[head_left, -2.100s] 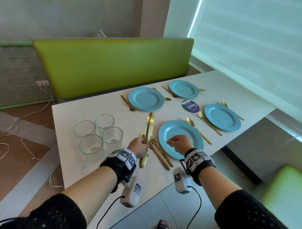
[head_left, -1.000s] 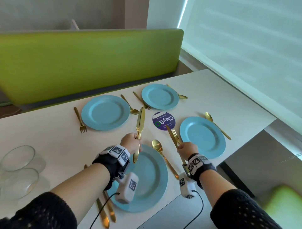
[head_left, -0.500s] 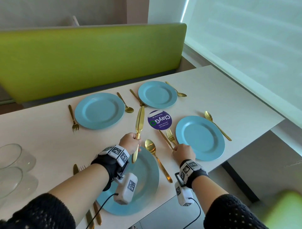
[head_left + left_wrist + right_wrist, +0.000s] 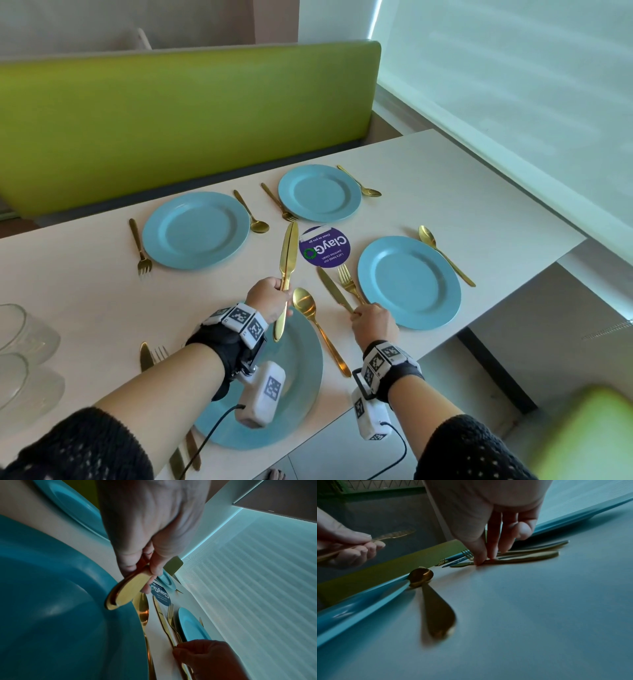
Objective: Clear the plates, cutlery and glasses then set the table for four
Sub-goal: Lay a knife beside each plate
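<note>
My left hand grips two gold knives, blades pointing away, over the far rim of the near blue plate; their handle ends show in the left wrist view. My right hand pinches the handle of a gold knife that lies flat on the table, beside a fork left of the right blue plate. In the right wrist view, thumb and forefinger fingertips sit on that knife. A gold spoon lies between my hands.
Two more blue plates, far left and far middle, have forks and spoons beside them. A purple round sticker marks the table's middle. Glasses stand at the left edge. A knife and fork lie left of the near plate.
My right hand carried one knife rightward and lowered it flat onto the table beside the fork at the right plate. My left hand moved right with the other knives.
</note>
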{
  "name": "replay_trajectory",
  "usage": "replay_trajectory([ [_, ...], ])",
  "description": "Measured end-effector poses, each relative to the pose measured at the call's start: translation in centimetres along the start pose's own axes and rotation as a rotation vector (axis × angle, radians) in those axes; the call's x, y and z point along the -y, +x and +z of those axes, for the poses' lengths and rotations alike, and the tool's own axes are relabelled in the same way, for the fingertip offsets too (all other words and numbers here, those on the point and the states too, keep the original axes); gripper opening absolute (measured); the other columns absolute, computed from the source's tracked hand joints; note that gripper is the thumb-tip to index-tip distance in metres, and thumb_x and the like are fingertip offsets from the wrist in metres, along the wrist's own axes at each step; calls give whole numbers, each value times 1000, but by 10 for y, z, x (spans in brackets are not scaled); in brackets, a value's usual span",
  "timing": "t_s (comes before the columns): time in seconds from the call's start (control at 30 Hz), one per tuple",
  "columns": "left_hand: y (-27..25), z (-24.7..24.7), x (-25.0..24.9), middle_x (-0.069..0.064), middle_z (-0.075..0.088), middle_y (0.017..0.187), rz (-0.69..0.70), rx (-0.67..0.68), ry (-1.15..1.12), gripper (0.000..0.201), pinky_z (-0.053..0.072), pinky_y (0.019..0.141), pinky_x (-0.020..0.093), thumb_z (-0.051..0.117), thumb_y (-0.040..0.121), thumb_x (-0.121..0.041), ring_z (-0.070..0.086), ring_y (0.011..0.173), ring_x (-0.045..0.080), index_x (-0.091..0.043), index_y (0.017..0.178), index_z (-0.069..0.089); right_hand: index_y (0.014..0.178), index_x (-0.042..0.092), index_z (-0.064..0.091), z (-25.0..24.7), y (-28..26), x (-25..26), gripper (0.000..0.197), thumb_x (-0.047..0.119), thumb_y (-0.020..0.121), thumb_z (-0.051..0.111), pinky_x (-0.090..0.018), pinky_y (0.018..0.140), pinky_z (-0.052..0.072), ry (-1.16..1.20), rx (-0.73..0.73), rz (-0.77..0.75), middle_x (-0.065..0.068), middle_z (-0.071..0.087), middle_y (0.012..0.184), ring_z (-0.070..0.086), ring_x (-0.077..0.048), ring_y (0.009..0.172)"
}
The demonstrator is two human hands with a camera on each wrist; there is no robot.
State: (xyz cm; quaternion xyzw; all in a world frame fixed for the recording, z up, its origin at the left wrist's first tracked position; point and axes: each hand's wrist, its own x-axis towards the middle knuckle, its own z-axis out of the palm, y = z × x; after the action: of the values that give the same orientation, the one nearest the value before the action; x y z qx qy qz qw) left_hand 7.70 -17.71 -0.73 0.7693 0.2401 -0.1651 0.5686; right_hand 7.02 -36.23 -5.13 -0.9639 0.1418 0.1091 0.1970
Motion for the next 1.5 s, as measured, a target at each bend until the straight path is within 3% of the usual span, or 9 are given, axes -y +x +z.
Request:
replay_trajectory([
  [0.13,1,2,-2,3,57,76,9,9,15,10,55,73,31,53,94,-11,59,62,16,-6,102,57,103,18,72,-3,2,-4,26,16,90,50,-34,85,52,-7,8,6,-6,65,108,62,-28,100],
  [0.33,2,4,-4,3,57,75,14,18,15,10,55,89,43,53,94,-10,58,64,19,-6,101,58,108,16,70,-7,7,-4,27,14,92,48,-33,84,50,-27,5,21,-7,65,109,62,-28,100],
  [0.73,5,2,-4,3,59,80,11,28,18,20,56,87,39,53,94,-13,59,65,18,-3,111,59,107,15,70,-7,8,-2,26,16,92,49,-35,85,53,-44,5,19,-6,66,105,63,-26,97],
  [1.27,10,-6,-1,1,58,76,21,43,20,19,56,89,41,54,94,-12,59,67,18,-3,110,59,108,16,70,-8,8,7,25,19,93,50,-35,86,52,-70,2,62,-8,66,107,63,-28,99],
  [1.43,9,-15,2,6,59,90,42,52,29,14,55,74,30,56,93,-11,58,65,15,-6,106,58,110,20,69,-6,-3,31,23,21,93,54,-31,84,48,-55,-29,-43,-5,64,114,61,-26,104],
  [1.5,9,-18,3,6,60,86,53,47,24,7,54,70,29,56,92,-10,57,62,16,-9,100,57,108,18,70,-3,-11,49,22,21,92,54,-28,81,46,-19,-37,-124,-3,64,116,60,-24,105],
])
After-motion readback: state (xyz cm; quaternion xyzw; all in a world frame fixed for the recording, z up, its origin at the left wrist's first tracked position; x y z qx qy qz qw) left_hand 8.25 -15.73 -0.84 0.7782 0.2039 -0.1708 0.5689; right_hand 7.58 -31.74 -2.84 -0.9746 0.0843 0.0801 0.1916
